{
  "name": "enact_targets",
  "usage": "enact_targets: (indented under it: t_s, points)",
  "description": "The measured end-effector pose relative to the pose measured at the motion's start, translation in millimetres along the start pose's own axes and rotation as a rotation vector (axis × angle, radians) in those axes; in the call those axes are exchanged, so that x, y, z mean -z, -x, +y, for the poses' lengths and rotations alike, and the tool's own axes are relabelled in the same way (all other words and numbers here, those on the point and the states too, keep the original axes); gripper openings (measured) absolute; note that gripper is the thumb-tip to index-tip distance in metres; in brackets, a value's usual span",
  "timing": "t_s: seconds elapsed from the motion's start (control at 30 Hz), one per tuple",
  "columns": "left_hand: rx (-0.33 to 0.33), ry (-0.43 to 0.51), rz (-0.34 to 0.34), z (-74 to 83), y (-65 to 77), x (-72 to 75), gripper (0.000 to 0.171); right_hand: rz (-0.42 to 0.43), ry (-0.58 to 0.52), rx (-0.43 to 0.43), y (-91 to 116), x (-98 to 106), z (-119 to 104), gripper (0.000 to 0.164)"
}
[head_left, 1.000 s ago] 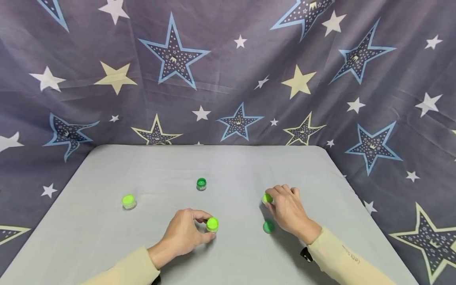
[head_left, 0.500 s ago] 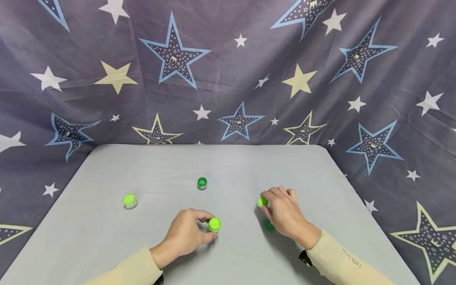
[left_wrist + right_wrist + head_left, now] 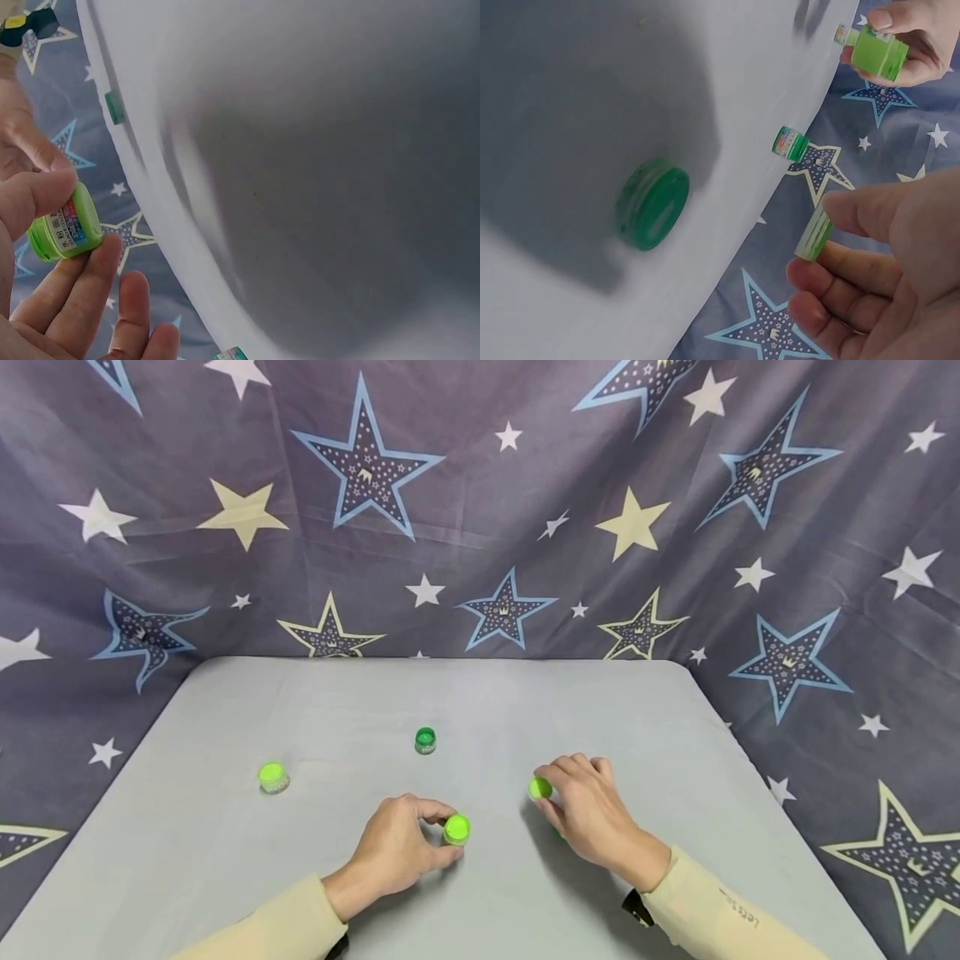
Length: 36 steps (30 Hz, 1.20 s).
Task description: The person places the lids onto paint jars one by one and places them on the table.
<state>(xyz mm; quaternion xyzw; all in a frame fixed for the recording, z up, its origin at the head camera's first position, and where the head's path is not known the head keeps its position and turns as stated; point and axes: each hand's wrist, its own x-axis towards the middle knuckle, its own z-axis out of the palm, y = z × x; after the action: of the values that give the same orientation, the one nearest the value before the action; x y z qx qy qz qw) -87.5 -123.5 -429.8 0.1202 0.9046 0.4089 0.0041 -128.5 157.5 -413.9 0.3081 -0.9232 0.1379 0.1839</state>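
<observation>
My left hand pinches a small lime-green paint jar between thumb and fingers. Its printed label shows in the left wrist view, where the jar is tilted. To the right, my right hand holds a flat lime-green lid by its edge, a short gap from the jar. The right wrist view shows that lid nearly edge-on between thumb and fingers. Beneath the right hand, a dark green lid lies on the table, almost wholly hidden in the head view.
A dark green paint jar stands farther back near the middle of the pale grey table. Another jar with a lime-green top stands at the left. A star-patterned cloth hangs behind the table and along its sides.
My right hand has carried the lime-green lid leftward, now covering most of the dark green lid. The left hand, with its jar, has shifted slightly right.
</observation>
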Motion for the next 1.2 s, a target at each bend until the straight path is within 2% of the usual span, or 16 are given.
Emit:
enact_targets:
  t_s: [0.3,0.7,0.93,1.2]
  points:
    - [-0.023,-0.005,0.025,4.2,-1.2,-1.5,0.031,0.007,-0.021,0.028,-3,5,-9,0.030]
    - [-0.010,0.009,-0.010,7.8,-1.8,-6.7,0.029,-0.019,-0.070,0.033,-4,12,-23,0.028]
    - [-0.025,0.026,-0.003,9.0,-0.8,-10.3,0.029,-0.036,-0.113,0.056,-4,18,-32,0.029]
    - [-0.044,0.042,0.000,10.7,0.0,-13.4,0.030,-0.020,-0.140,0.096,-4,20,-40,0.031]
